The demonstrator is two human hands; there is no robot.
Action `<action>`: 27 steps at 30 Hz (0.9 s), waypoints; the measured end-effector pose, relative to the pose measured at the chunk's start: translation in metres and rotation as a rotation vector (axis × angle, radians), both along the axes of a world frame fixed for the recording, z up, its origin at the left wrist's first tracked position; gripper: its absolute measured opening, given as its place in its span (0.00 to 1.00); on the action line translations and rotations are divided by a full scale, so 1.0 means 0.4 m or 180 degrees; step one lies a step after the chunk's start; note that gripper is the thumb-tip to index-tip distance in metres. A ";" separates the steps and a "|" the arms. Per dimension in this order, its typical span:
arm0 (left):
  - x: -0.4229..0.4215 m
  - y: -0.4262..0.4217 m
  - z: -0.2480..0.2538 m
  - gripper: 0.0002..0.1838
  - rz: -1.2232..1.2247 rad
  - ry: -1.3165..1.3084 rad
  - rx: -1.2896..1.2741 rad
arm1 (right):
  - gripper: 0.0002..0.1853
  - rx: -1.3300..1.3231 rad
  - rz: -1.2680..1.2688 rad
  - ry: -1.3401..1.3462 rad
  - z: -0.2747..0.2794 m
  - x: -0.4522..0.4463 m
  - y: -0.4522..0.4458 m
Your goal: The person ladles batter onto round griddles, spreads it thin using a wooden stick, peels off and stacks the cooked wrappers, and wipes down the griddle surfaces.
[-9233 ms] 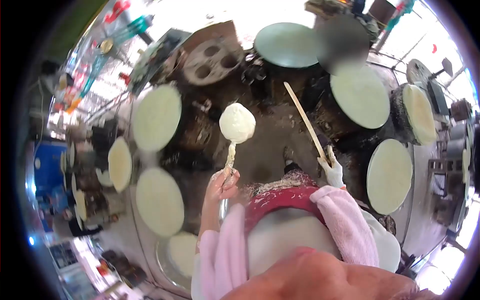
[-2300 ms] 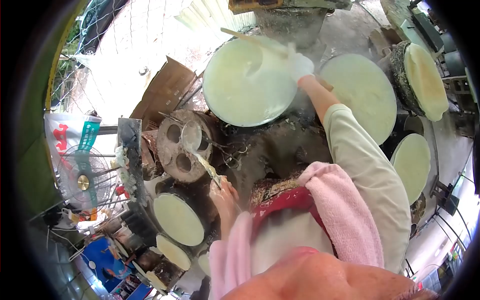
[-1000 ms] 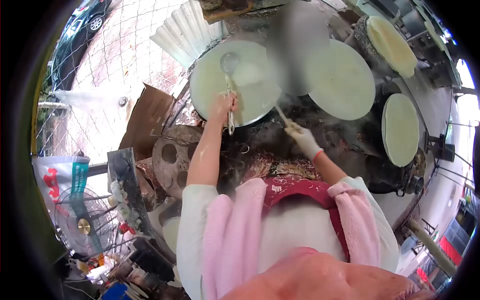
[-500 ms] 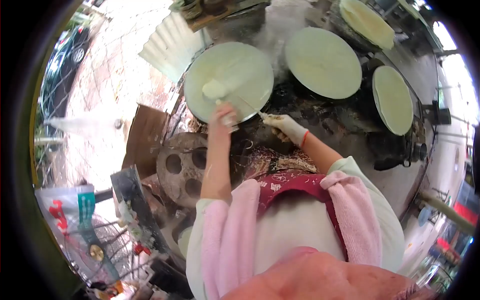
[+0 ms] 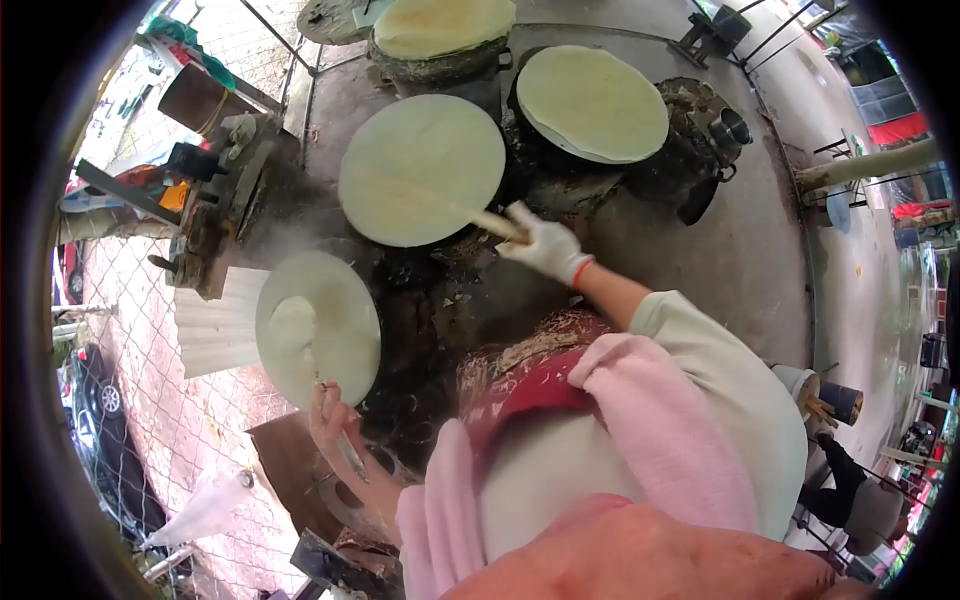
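My left hand (image 5: 333,418), bare, is closed round the handle of a ladle (image 5: 296,325), whose batter-coated bowl is over the left round griddle (image 5: 352,300). My right hand (image 5: 548,248), in a white glove, grips a long wooden stick (image 5: 450,208). The stick reaches over a pale round sheet (image 5: 420,150) that covers the middle griddle. Right of that, another griddle bears a pale sheet (image 5: 590,100) with slightly uneven edges. A further sheet (image 5: 440,25) lies on a griddle at the top.
A cardboard piece (image 5: 298,470) stands by the left griddle, near a corrugated panel (image 5: 215,322). Dark stove parts (image 5: 695,140) with a metal pot are at the right. A wire fence borders the left side. Another person (image 5: 865,505) is at the far right.
The view has swung right. My left hand and ladle remain at the left griddle, while my right hand has moved the stick from beside that griddle to over the middle one.
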State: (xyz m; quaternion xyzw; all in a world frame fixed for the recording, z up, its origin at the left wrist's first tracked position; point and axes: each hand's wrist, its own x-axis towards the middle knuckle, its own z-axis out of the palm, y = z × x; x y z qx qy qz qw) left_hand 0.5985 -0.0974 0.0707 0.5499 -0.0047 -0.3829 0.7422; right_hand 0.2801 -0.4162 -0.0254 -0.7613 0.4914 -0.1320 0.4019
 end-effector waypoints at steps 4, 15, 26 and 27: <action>-0.140 -0.133 -0.003 0.22 -0.0078 0.0251 -0.0310 | 0.57 -0.1089 -0.0170 0.1024 0.016 -0.171 -0.283; -0.505 -0.556 0.136 0.18 -0.0824 0.2027 -0.1935 | 0.27 -0.1517 0.0099 0.1117 -0.110 -0.206 -0.705; -0.525 -0.753 0.138 0.19 -0.0965 0.1700 -0.1232 | 0.23 -0.2103 0.0655 0.0369 0.421 -0.374 -1.084; -0.518 -0.767 0.135 0.19 -0.0980 0.1612 -0.1151 | 0.24 -0.2449 0.0750 0.0376 0.454 -0.368 -1.123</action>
